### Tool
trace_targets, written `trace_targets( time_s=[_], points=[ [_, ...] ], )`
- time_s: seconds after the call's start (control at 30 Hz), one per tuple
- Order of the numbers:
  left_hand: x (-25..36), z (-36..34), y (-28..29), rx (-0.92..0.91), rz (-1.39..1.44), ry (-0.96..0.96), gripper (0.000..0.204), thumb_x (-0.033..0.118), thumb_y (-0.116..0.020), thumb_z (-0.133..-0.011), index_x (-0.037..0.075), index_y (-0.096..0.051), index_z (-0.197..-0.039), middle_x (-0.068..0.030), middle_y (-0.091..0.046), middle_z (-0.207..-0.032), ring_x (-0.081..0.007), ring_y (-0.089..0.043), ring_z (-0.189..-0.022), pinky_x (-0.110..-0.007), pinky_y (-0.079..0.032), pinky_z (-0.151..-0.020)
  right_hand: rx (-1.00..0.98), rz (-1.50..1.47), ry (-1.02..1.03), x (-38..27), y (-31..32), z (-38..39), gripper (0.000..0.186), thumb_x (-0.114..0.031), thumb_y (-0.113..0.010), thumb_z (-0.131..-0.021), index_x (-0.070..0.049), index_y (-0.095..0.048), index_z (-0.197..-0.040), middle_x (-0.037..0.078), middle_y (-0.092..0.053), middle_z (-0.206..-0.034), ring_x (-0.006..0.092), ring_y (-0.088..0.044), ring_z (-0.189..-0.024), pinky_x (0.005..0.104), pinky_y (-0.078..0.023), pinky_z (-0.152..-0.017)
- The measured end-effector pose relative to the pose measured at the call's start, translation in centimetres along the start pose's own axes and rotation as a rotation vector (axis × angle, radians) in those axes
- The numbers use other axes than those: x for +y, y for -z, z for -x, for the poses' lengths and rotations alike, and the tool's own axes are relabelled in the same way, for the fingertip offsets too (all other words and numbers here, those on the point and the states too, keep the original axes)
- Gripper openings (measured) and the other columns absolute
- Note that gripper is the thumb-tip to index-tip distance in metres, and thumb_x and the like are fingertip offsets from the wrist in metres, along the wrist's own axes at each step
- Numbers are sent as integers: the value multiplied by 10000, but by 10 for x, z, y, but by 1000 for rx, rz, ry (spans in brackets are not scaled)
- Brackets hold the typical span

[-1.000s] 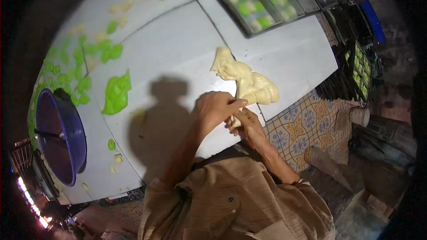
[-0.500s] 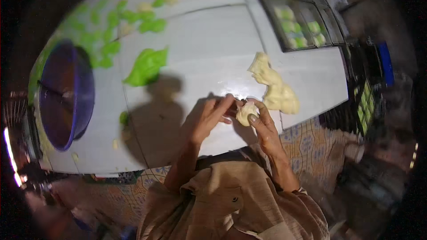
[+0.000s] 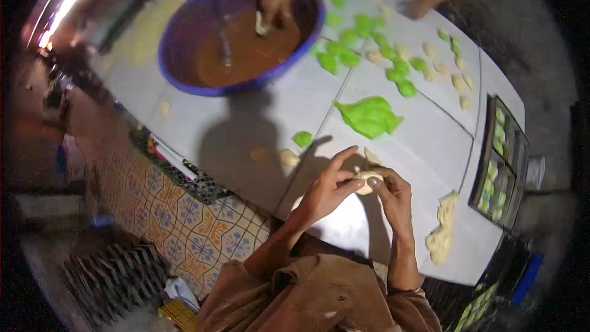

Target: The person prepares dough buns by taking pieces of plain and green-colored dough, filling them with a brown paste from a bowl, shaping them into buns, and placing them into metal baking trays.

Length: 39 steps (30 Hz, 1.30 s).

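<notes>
My left hand (image 3: 329, 189) and my right hand (image 3: 394, 200) meet over the table's near side, pinching a small piece of cream-coloured dough (image 3: 369, 182) between thumbs and fingers. The left index finger points away from the dough. Just beyond the fingers a pale scrap of dough (image 3: 371, 156) is partly hidden. A long lump of cream dough (image 3: 440, 237) lies right of my right hand. Farther off rests a flat sheet of bright green dough (image 3: 370, 117). To the left of my left hand are a small green piece (image 3: 302, 139) and a small cream piece (image 3: 289, 158).
At the far left stands a purple bowl (image 3: 161, 55) of brown filling with a long-handled utensil (image 3: 222, 31). Another person's hand (image 3: 275, 0) reaches into it. Several green and cream pieces (image 3: 399, 67) lie scattered beyond. A dark divided tray (image 3: 521, 175) sits at right.
My view has swung left, bringing the bowl and another person's hands into sight. The dough, mostly in my right hand before, is now between both hands.
</notes>
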<state>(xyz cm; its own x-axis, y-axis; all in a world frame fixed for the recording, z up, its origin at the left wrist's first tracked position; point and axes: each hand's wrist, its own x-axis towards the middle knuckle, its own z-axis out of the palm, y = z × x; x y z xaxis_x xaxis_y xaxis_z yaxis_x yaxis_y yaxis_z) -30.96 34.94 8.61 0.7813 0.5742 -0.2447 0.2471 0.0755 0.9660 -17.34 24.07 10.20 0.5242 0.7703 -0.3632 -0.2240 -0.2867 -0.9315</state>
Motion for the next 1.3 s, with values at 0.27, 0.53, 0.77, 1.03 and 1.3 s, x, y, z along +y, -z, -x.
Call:
trace_targets(
  time_s=[0.27,0.53,0.77,1.03,1.3],
  points=[
    [-25,-12,30,539,350,-590,719,330,-574,-956,-12,-222,-1482,-262,-515,-1338,-335,-568,-1185,-390,-478,-940,-128,55,100,-22,-89,-39,125,-32,-688,-838,-28,-587,-912,18,-606,-882,84,-559,-821,242,-459,-758],
    [-41,-57,37,750,816,-635,735,270,-772,-810,-70,-416,-1356,-163,-637,-1100,-280,-625,-1041,-369,-480,-943,-547,-224,-47,-82,-170,-86,190,-197,-685,-871,-44,-592,-936,43,-626,-843,103,-589,-762,243,-471,-680],
    [-90,-7,95,683,506,-220,268,101,-570,-963,-6,-599,-1207,-123,-702,-1034,-160,-684,-920,-267,-545,-751,-631,712,549,-109,-246,-239,203,-165,-616,-896,3,-601,-1009,81,-660,-817,160,-625,-700,292,-491,-626],
    [-108,17,126,775,563,-243,233,70,-582,-949,-51,-616,-1145,-146,-693,-992,-176,-676,-894,-315,-571,-786,-907,1922,908,-70,-279,-287,268,-105,-647,-755,39,-609,-978,282,-644,-864,419,-643,-860,476,-522,-756],
    [-101,24,131,766,464,-228,224,54,-554,-958,-50,-602,-1151,-153,-690,-978,-190,-678,-895,-300,-558,-794,-1290,1270,501,-74,-270,-290,180,-188,-588,-897,-18,-603,-951,102,-625,-808,211,-596,-795,355,-485,-763]
  ],
)
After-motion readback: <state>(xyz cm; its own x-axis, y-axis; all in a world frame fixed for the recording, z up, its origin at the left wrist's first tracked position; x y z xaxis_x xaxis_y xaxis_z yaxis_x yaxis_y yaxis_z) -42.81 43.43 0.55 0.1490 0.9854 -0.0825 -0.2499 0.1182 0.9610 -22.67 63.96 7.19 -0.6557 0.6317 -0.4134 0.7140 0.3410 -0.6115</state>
